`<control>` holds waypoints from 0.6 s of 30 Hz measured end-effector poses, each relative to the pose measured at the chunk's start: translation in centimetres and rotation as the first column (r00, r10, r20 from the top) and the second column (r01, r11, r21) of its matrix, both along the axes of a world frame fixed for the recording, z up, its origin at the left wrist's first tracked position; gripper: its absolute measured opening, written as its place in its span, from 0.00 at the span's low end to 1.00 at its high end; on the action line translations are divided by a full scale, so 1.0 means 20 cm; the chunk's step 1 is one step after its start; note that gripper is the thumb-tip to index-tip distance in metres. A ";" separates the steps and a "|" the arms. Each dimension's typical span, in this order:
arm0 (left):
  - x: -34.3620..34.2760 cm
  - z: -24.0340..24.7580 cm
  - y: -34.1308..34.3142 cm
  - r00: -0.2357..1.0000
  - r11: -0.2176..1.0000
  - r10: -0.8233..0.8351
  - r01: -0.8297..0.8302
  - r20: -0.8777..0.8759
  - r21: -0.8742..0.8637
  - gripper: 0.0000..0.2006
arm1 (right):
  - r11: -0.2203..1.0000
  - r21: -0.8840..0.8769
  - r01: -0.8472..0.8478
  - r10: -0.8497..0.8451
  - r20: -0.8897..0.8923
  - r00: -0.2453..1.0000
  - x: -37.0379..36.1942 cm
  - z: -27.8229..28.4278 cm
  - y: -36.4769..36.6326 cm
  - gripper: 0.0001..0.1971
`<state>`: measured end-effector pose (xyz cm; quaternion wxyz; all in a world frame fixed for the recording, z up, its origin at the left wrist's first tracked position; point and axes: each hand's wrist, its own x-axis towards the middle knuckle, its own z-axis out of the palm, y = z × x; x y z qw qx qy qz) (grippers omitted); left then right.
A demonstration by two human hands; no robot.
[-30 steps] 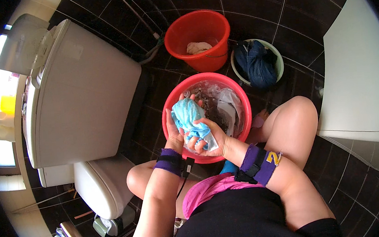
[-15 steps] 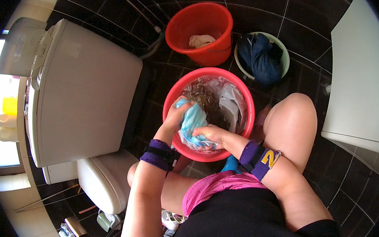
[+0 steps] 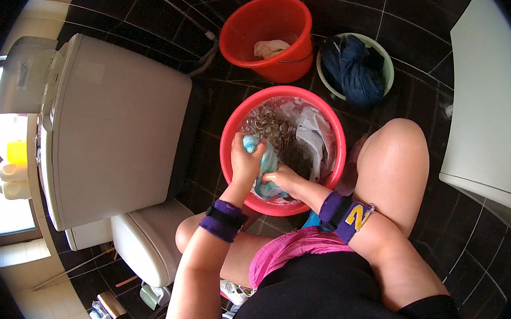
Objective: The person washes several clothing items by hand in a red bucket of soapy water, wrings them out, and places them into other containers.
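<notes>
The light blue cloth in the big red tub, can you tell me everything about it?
The light blue cloth looks soft, wet and bunched up, not spread out. It sits at the near left side of the round red tub, which holds soapy water and a pale garment. The left hand grips its top end in a fist, and the right hand presses on its lower part. Much of it is hidden by the hands.

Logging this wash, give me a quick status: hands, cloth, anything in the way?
Left hand and right hand both grip light blue cloth, low in soapy red basin. White cloth soaks alongside. Nothing blocks.
</notes>
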<state>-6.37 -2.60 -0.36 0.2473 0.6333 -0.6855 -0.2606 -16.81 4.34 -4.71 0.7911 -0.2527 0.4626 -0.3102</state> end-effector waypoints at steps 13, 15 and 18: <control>0.26 0.17 -0.12 0.571 0.645 0.385 0.395 -0.725 0.654 0.31 | 0.977 0.151 -0.149 -0.012 0.741 0.672 -0.05 0.23 0.00 0.15; 0.24 0.15 -0.07 0.314 0.635 0.393 0.586 -0.864 0.502 0.40 | 0.904 0.288 -0.316 -0.162 0.915 0.370 -0.04 0.29 0.00 0.17; 0.10 0.20 0.02 0.007 0.709 0.362 0.648 -0.932 0.280 0.45 | 0.826 0.365 -0.430 -0.323 0.931 0.170 -0.06 0.32 0.05 0.18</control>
